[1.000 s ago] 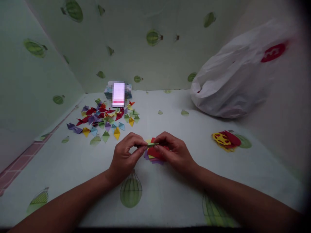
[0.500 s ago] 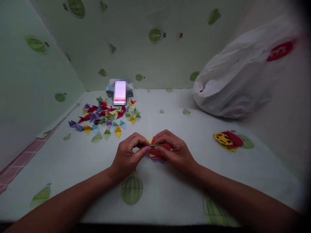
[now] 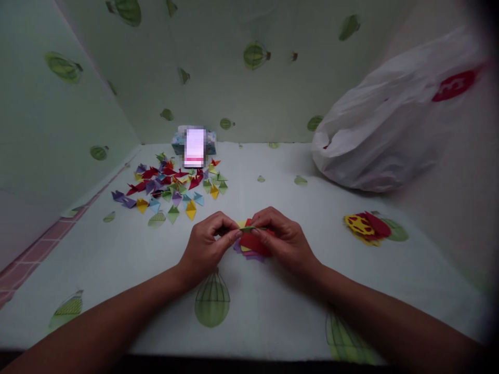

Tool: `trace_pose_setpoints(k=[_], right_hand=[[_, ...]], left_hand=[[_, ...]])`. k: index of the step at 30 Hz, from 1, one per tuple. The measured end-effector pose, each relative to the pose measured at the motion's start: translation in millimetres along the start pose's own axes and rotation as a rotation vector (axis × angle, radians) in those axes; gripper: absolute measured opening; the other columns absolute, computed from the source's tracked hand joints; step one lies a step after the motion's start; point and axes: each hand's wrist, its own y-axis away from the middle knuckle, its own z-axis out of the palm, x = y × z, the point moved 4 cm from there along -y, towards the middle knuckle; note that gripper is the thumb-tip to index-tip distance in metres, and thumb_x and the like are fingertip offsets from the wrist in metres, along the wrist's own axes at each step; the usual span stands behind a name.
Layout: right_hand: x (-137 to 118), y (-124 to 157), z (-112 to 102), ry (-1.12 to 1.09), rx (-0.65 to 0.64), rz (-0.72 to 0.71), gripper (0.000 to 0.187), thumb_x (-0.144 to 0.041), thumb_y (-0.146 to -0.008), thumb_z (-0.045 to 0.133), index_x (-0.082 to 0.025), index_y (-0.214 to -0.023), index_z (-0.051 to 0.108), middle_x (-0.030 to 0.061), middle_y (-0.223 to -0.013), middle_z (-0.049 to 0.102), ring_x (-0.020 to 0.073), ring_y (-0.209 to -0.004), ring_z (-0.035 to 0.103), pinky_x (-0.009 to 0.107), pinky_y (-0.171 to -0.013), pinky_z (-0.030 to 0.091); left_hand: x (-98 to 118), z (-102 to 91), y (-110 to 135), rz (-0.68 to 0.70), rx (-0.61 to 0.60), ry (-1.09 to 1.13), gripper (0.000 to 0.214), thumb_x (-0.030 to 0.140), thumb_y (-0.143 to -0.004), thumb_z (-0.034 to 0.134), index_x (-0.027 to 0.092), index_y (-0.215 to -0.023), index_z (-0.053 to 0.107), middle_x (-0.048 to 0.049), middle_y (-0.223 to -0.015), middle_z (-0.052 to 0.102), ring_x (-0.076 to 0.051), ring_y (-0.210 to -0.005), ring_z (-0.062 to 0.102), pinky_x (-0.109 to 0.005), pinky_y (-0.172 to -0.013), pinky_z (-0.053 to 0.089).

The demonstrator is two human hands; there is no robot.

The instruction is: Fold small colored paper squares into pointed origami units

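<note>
Between my two hands is a small folded piece of green paper (image 3: 247, 228), seen nearly edge-on. My left hand (image 3: 210, 244) pinches its left end between thumb and forefinger. The thumb and fingers of my right hand (image 3: 281, 240) are closed on its right end. Just beneath the hands, on the table, lies a loose stack of coloured paper sheets (image 3: 253, 244), red on top with yellow and purple edges showing; my right hand partly covers it. Many small folded paper pieces (image 3: 167, 189) in red, purple, green, yellow and blue lie scattered beyond my left hand.
A lit phone (image 3: 194, 147) leans against a patterned box (image 3: 211, 143) at the back. To the right stands a bulky white plastic bag (image 3: 374, 124). Yellow and red paper cut-outs (image 3: 366, 227) lie in front of it. Walls with balloon prints enclose the table.
The green paper has tilted slightly, so a little more of its face shows. Both hands keep their pinch and have barely moved. The whole view has shifted a little.
</note>
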Motion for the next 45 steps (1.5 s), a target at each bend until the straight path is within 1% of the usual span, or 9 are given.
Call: trace_pose_setpoints(k=[4,7,14,22,25,30,34,40,45], right_hand=[[-1,-1,1,0.015,-0.03,-0.012,0.006,-0.021,-0.088,0.065,-0.022,-0.082,0.066,0.0043,-0.089,0.064,0.018,-0.084,0.061,0.034,-0.078,0.048],[0,-1,1,-0.008,-0.023,0.027,0.009,-0.023,-0.087,0.066,-0.02,-0.078,0.066,0.0038,-0.087,0.064,0.0175,-0.083,0.061,0.033,-0.077,0.048],[4,2,9,-0.203,-0.157,0.33,0.027,-0.041,-0.082,0.072,-0.017,-0.075,0.062,-0.0004,-0.071,0.06,0.0119,-0.063,0.057,0.026,-0.058,0.05],[10,4,12,-0.427,-0.13,0.507,0.029,-0.043,-0.078,0.074,-0.018,-0.078,0.06,-0.0018,-0.07,0.06,0.011,-0.062,0.057,0.027,-0.06,0.054],[11,4,11,-0.432,-0.148,0.526,0.027,-0.042,-0.08,0.072,-0.018,-0.076,0.06,-0.0035,-0.064,0.057,0.0095,-0.056,0.053,0.025,-0.057,0.052],[12,0,6,-0.401,-0.08,0.426,0.028,-0.044,-0.088,0.063,-0.017,-0.082,0.062,0.0013,-0.076,0.064,0.0108,-0.066,0.058,0.024,-0.062,0.049],[10,3,11,-0.447,-0.148,0.455,0.023,-0.038,-0.083,0.071,-0.018,-0.084,0.06,-0.0019,-0.072,0.059,0.0097,-0.062,0.055,0.024,-0.06,0.047],[2,5,14,-0.48,-0.157,0.469,0.024,-0.036,-0.077,0.075,-0.019,-0.077,0.058,-0.0028,-0.069,0.058,0.0102,-0.062,0.055,0.025,-0.061,0.049],[1,4,11,-0.398,-0.148,0.422,0.017,-0.029,-0.08,0.068,-0.017,-0.076,0.057,-0.0031,-0.067,0.057,0.0088,-0.059,0.053,0.022,-0.056,0.047]], left_hand=[[4,0.0,0,0.092,-0.027,-0.038,0.012,0.017,-0.085,0.066,0.017,-0.073,0.063,0.0005,-0.07,0.06,-0.011,-0.065,0.055,-0.024,-0.061,0.042],[4,-0.5,-1,0.088,-0.032,-0.036,0.015,0.019,-0.084,0.067,0.017,-0.07,0.063,0.0003,-0.068,0.059,-0.012,-0.064,0.055,-0.025,-0.061,0.042],[0,3.8,-3,-0.096,-0.133,0.097,0.012,0.028,-0.083,0.066,0.016,-0.08,0.069,-0.0018,-0.075,0.064,-0.013,-0.068,0.058,-0.025,-0.065,0.045],[-6,6.0,-1,-0.294,-0.124,0.245,0.019,0.033,-0.084,0.065,0.016,-0.075,0.065,0.0017,-0.063,0.059,-0.011,-0.06,0.052,-0.023,-0.059,0.041],[-11,10.9,1,-0.37,-0.172,0.344,0.018,0.033,-0.083,0.067,0.016,-0.076,0.066,0.0011,-0.064,0.06,-0.011,-0.06,0.051,-0.023,-0.057,0.039],[-22,17.1,6,-0.562,-0.056,0.742,0.021,0.029,-0.076,0.075,0.015,-0.07,0.061,0.0039,-0.062,0.05,-0.007,-0.056,0.044,-0.02,-0.054,0.037],[-20,23.9,8,-0.647,-0.077,0.94,0.023,0.025,-0.07,0.081,0.014,-0.072,0.062,0.0031,-0.068,0.05,-0.006,-0.058,0.042,-0.018,-0.052,0.036],[-16,29.9,12,-0.681,-0.17,0.953,0.02,0.024,-0.073,0.081,0.014,-0.077,0.064,0.0024,-0.069,0.05,-0.005,-0.056,0.039,-0.016,-0.049,0.031],[-20,28.8,12,-0.587,-0.203,0.834,0.018,0.026,-0.079,0.077,0.014,-0.078,0.063,0.0049,-0.063,0.048,-0.003,-0.05,0.034,-0.015,-0.045,0.025]])
